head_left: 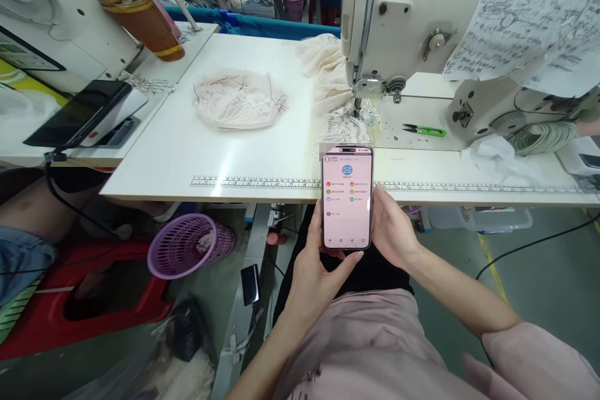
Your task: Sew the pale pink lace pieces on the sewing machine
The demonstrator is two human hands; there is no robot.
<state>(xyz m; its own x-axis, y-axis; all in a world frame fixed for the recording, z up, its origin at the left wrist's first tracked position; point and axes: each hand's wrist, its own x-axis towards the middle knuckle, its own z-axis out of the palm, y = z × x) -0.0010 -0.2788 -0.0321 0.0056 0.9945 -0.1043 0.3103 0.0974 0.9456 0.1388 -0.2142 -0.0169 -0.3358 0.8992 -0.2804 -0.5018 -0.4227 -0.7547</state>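
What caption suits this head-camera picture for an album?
Left hand and right hand hold a lit phone at a sewing table, lace under the machine.

Phone [347,197] screen text too small; right hand [391,228] fingers hidden behind phone; bottle [145,22] top cropped.

Both bare forearms reach forward from the near edge, and the hands meet in the middle. The left hand [315,265] cups from below, thumb laid across to the right. The right hand [392,225] clasps from the right side, fingers curled.
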